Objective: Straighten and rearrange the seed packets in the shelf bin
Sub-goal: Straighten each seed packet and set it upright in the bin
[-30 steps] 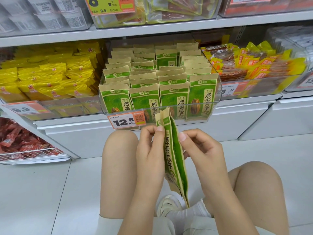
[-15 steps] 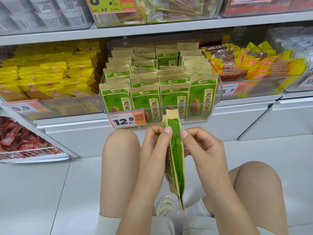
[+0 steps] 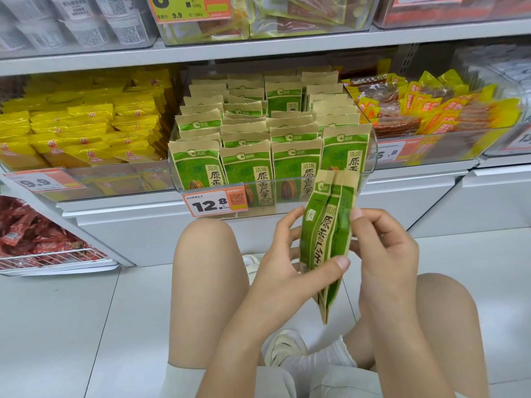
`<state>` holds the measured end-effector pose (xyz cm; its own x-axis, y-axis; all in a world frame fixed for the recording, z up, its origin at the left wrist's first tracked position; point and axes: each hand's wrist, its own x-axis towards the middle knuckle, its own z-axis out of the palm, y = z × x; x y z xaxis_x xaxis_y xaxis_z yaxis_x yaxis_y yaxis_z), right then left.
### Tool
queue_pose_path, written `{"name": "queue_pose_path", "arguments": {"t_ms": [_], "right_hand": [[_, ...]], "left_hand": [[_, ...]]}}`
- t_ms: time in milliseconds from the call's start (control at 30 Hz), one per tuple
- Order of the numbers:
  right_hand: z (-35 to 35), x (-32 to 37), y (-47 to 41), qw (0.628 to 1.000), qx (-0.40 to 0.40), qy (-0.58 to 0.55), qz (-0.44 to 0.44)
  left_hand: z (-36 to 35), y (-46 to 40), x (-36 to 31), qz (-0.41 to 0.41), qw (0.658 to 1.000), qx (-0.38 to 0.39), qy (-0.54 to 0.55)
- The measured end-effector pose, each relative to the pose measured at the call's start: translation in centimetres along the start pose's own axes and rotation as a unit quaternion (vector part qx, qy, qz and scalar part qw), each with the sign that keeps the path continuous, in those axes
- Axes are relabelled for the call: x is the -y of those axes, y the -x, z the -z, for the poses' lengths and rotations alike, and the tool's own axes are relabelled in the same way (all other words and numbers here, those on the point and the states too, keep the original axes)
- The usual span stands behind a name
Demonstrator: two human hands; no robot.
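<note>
Seed packets [image 3: 327,239], green with kraft edges, bunched upright, pinched between left hand [image 3: 290,262] and right hand [image 3: 385,248]

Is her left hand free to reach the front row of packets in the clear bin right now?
Probably not yet. The left hand grips the held packets together with the right hand. The clear bin is open on top and its front row stands unobstructed.

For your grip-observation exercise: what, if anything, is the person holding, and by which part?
A small stack of green seed packets, upright and edge-on. The left hand grips its lower middle, thumb across the front; the right hand pinches its upper right edge.
</note>
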<state>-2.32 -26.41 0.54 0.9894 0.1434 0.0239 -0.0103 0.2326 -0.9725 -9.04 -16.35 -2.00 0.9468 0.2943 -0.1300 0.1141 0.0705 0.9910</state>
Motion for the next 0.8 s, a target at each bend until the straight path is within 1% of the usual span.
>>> {"name": "queue_pose_path", "arguments": {"t_ms": [67,133,200,233,300,367,467,667,800], "right_hand": [[0.3,0.0,-0.2,1.0,0.021,-0.001,-0.003],[0.5,0.0,-0.3,0.996,0.09,0.023,-0.004],[0.5,-0.1,-0.1,0.984,0.165,0.063,-0.015],[0.4,-0.2,0.0,0.978,0.189,0.078,-0.03],[0.2,-0.6,0.2,0.969,0.218,0.103,-0.057],[0.0,-0.8,0.4,0.96,0.243,0.118,-0.07],[-0.2,-0.8,0.6,0.956,0.256,0.126,-0.069],[0.0,-0.7,0.6,0.963,0.243,0.093,-0.063],[-0.1,-0.9,0.6,0.961,0.252,0.098,-0.051]], "left_hand": [[0.0,-0.1,0.1,0.003,1.0,-0.014,0.006],[0.1,-0.3,0.0,0.0,0.998,-0.05,0.041],[0.4,-0.6,-0.1,-0.007,0.99,-0.108,0.095],[0.6,-0.8,-0.2,-0.012,0.983,-0.139,0.118],[1.0,-0.9,-0.4,-0.017,0.972,-0.186,0.144],[1.4,-0.8,-0.5,-0.018,0.964,-0.212,0.156],[1.7,-0.6,-0.6,-0.02,0.961,-0.221,0.165],[1.5,-0.6,-0.5,-0.019,0.963,-0.201,0.177],[1.5,-0.6,-0.5,-0.027,0.965,-0.186,0.186]]}}
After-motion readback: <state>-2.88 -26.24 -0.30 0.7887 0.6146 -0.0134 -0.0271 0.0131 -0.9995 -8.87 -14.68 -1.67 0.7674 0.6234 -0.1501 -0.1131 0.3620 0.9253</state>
